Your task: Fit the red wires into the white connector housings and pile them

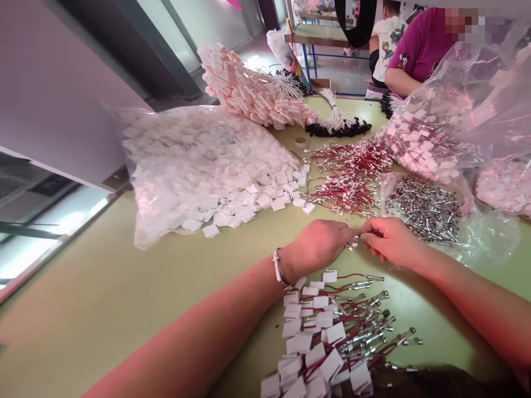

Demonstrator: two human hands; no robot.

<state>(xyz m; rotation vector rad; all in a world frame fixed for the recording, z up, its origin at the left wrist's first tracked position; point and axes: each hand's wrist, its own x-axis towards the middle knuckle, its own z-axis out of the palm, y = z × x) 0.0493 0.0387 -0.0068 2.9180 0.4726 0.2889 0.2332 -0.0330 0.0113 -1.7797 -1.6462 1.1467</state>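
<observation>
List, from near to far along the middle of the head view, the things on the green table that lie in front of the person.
Pile of finished pieces with white squares and red wires → left hand and right hand pinching a small metal part → loose red wires → bundle of white cords with black ends.

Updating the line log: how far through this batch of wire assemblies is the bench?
Done: a pile of finished assemblies, red wire with white square and metal end, lies near the wrists. In hand: left hand and right hand pinch a small metal part between them. Left: large stocks remain, white squares, loose red wires, bagged metal parts.
</observation>
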